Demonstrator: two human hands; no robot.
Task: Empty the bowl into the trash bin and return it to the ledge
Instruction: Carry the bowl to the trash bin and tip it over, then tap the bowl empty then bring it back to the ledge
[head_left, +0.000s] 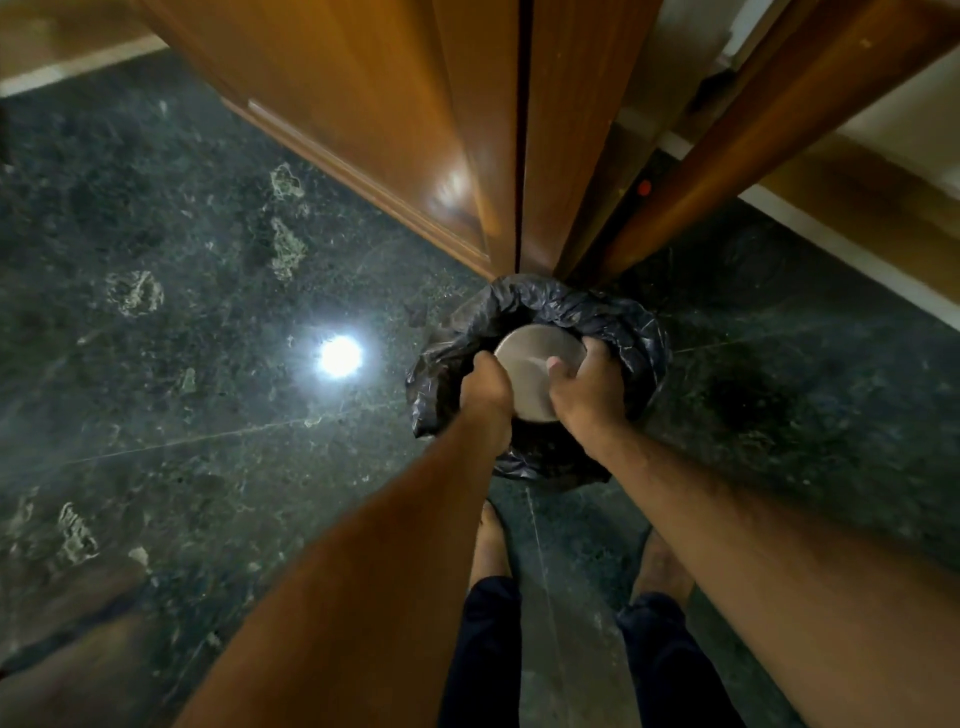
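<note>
A steel bowl (527, 364) is turned upside down over the trash bin (636, 325), its flat underside facing me. The bin is lined with a crumpled black plastic bag and stands on the floor against a wooden door frame. My left hand (485, 389) grips the bowl's left edge and my right hand (584, 387) grips its right edge, thumb lying across the bottom. What is inside the bin and under the bowl is hidden. The ledge is not in view.
A wooden door (395, 124) and its frame (571, 145) rise just behind the bin. The dark green marble floor (208, 322) shows a bright lamp reflection at the left. My two feet (491, 540) stand close in front of the bin.
</note>
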